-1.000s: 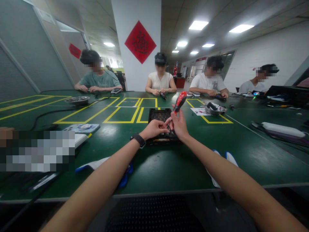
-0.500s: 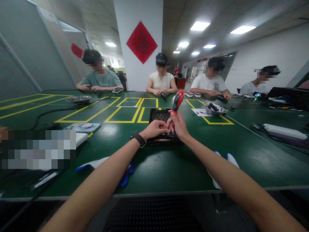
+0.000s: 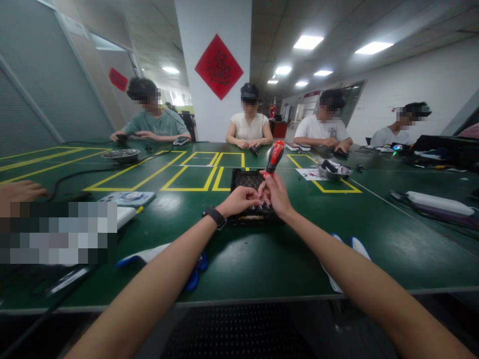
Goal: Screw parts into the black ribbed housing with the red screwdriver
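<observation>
A red and black screwdriver stands nearly upright, handle up, with the fingers of my right hand closed around its lower part. My left hand pinches close to the screwdriver's lower end; what its fingertips hold is too small and covered to make out. Both hands are over an open black case on the green table. Small metallic pieces show inside it, partly covered by my fingers. A dark watch is on my left wrist.
White-and-blue gloves lie under my forearms. On the left are a phone, cables and a co-worker's hand. Metal bowls stand farther back, beyond yellow tape outlines. Several people sit across the table.
My hands and the screwdriver stay nearly in place. At the left edge, a co-worker's hand has come farther into view. The person at the back left has shifted a hand leftward.
</observation>
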Motion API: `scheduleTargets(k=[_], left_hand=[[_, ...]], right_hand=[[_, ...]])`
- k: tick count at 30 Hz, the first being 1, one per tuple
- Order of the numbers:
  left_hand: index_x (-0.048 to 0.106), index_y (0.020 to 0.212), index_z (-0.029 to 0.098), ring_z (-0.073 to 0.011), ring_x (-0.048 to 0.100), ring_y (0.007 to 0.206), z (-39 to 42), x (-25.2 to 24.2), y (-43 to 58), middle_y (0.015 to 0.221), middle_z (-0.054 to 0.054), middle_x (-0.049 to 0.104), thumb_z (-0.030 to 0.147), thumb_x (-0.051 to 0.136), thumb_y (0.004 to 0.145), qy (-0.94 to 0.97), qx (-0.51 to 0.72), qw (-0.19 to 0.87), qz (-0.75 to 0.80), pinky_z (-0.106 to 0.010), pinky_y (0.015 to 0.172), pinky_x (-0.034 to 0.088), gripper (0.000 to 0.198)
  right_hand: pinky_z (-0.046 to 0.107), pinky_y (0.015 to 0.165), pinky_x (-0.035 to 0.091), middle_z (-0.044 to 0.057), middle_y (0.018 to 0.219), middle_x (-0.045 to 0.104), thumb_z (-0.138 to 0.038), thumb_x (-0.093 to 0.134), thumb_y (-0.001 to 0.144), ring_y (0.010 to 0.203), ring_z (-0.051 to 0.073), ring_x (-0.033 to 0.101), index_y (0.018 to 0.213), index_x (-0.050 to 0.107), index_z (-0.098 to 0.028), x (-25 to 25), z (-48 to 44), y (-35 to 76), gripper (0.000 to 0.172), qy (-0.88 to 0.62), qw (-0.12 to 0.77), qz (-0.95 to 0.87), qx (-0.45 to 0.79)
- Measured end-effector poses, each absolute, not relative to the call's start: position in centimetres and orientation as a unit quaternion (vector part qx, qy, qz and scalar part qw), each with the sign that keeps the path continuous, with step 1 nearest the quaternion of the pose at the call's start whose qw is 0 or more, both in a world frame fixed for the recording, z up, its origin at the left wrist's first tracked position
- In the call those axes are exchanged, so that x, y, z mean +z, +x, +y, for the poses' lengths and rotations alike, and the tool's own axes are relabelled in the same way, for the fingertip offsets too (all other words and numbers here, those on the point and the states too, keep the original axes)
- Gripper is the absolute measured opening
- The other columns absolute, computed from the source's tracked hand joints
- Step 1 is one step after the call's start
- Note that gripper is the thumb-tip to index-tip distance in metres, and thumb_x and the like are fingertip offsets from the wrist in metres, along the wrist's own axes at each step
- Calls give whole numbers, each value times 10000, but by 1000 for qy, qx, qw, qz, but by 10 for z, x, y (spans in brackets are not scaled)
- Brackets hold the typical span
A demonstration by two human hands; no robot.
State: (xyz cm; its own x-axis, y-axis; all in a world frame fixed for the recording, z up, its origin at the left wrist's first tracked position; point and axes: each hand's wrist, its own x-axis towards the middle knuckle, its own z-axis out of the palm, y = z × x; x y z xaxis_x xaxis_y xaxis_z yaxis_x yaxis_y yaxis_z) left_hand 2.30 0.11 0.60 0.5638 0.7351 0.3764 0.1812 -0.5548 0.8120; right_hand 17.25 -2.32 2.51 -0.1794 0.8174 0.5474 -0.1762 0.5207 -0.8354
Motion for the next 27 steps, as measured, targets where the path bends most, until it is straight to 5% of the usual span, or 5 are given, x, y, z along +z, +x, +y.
scheduleTargets(k=[7,18,27], left_hand=[[657,834,85,-137,598,729,-4,14,21,801,-75,672,365,597,752,810,338,416,240,-248,713,452,298],[583,754,99,-92,530,612,-1,8,24,683,-19,596,375,663,683,807,366,374,274,-210,595,424,297],[630,851,101,-142,595,772,-6,15,23,836,-67,662,334,548,790,828,327,397,223,-248,736,446,254]], right_hand=[[149,331,224,-70,505,475,-520,315,863,348,45,338,1077,444,-210,26,-25,172,399,-249,592,-629,438],[159,330,206,-65,529,503,-514,347,859,330,35,324,1069,442,-208,26,-25,171,384,-244,592,-638,428],[165,319,217,-49,551,522,-553,306,853,318,33,320,1040,470,-192,25,-23,174,438,-243,588,-634,439]])
